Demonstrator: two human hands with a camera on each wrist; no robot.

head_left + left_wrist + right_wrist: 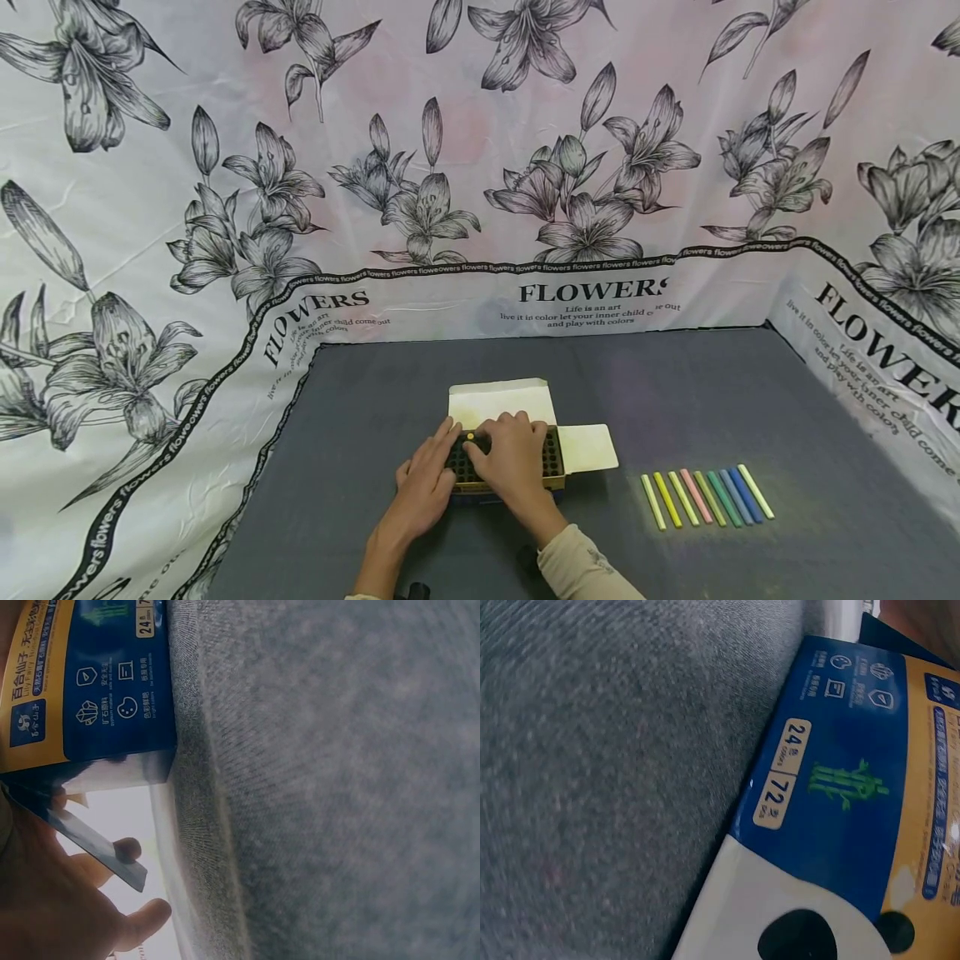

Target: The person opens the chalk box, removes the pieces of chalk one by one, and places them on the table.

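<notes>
A chalk box (468,488) stands on the grey cloth with its lid raised at the back. In it sits a black holder (553,454) full of round holes. My left hand (423,479) rests along the box's left end; in the left wrist view, its loosely extended fingers (146,922) lie around a side flap (97,844). Over the holder, my right hand (513,458) pinches a yellow chalk stick (470,437) between thumb and forefinger near the back left corner. Only the stick's round end shows. The blue, yellow and white printed front (840,772) fills much of the right wrist view.
To the right lies a row of several chalk sticks (708,497) in yellow, pink, green, blue and pale tones. An open flap (590,448) juts from the box's right end. Flower-printed cloth (420,304) walls in the grey surface (360,392). A small black object (418,591) shows at the bottom edge.
</notes>
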